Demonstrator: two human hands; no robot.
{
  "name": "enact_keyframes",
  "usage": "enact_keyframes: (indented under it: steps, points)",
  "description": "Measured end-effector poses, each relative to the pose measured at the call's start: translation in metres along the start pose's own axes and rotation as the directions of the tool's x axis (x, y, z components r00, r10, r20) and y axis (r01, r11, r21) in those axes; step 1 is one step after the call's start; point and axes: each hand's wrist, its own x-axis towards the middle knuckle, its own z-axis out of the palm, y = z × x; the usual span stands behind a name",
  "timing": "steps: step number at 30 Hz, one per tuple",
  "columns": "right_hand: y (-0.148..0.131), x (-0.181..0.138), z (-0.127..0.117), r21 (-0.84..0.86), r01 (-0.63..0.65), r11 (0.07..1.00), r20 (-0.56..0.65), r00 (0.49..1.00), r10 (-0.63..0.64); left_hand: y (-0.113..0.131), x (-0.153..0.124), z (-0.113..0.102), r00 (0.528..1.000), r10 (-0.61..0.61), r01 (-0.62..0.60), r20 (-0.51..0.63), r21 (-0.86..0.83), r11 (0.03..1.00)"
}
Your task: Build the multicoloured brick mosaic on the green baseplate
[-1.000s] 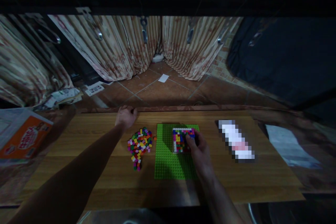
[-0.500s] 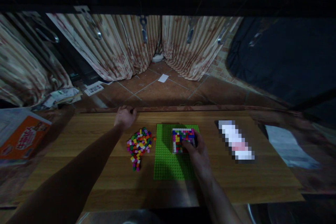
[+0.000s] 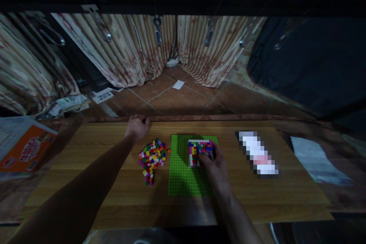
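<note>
A green baseplate (image 3: pixel 183 179) lies in the middle of the wooden table (image 3: pixel 114 183). On its far right part sits a block of small bricks in several colours (image 3: pixel 197 146). My right hand (image 3: pixel 215 166) rests on the near right corner of that block, fingers curled and pressed on the bricks. A pile of loose coloured bricks (image 3: pixel 152 158) lies just left of the baseplate. My left hand (image 3: pixel 136 126) is closed in a fist at the table's far edge, beyond the pile; whether it holds anything is hidden.
A blurred white and pink object (image 3: pixel 257 152) lies to the right of the baseplate. An orange box (image 3: pixel 25 152) stands at the far left, a pale sheet (image 3: pixel 317 160) at the far right. Curtains and a tiled floor lie beyond the table.
My right hand has slid slightly down and toward me over the brick block, uncovering more of its top. The left hand has stayed put.
</note>
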Motion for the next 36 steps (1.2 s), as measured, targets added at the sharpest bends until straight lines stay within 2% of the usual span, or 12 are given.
enact_keyframes:
  steps: [6, 11, 17, 24, 36]
  points:
    - [-0.002, -0.001, 0.001, 0.008, -0.002, 1.000, 0.015, 1.000, 0.002, 0.000, 0.000, 0.002, 1.000, -0.014, 0.014, 0.008, -0.024, 1.000]
    - [-0.004, -0.002, 0.002, -0.028, -0.027, 0.999, -0.025, 0.999, 0.026, -0.001, 0.000, 0.002, 1.000, -0.005, 0.005, -0.001, 0.018, 1.000]
    - [0.001, -0.001, 0.004, -0.032, 0.010, 0.999, -0.025, 1.000, -0.011, 0.000, 0.000, 0.001, 1.000, 0.028, -0.027, -0.005, 0.043, 0.999]
    - [-0.001, -0.003, 0.004, -0.038, 0.029, 0.999, -0.040, 0.999, -0.030, 0.001, -0.002, -0.002, 1.000, -0.004, 0.004, -0.007, 0.022, 1.000]
    - [-0.004, 0.009, -0.004, -0.014, -0.094, 0.996, 0.038, 0.995, 0.094, 0.000, -0.001, -0.002, 1.000, 0.009, -0.009, -0.014, 0.002, 1.000]
